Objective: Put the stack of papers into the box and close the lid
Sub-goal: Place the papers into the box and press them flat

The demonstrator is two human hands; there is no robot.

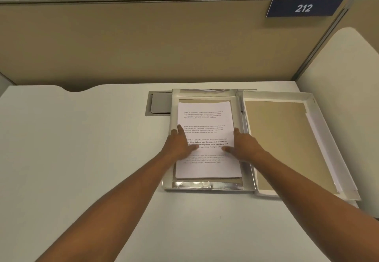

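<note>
A stack of white printed papers lies inside a shallow silver-edged box in the middle of the desk. My left hand rests flat on the stack's left side, fingers spread. At the stack's right edge lies my right hand, also flat with the thumb across the page. Neither hand grips anything. The lid, white-rimmed with a brown inside, lies upturned on the desk just right of the box, touching it.
The pale desk ends at a tan partition wall behind the box. A grey cable hatch sits at the box's far left corner. A blue "212" sign hangs top right.
</note>
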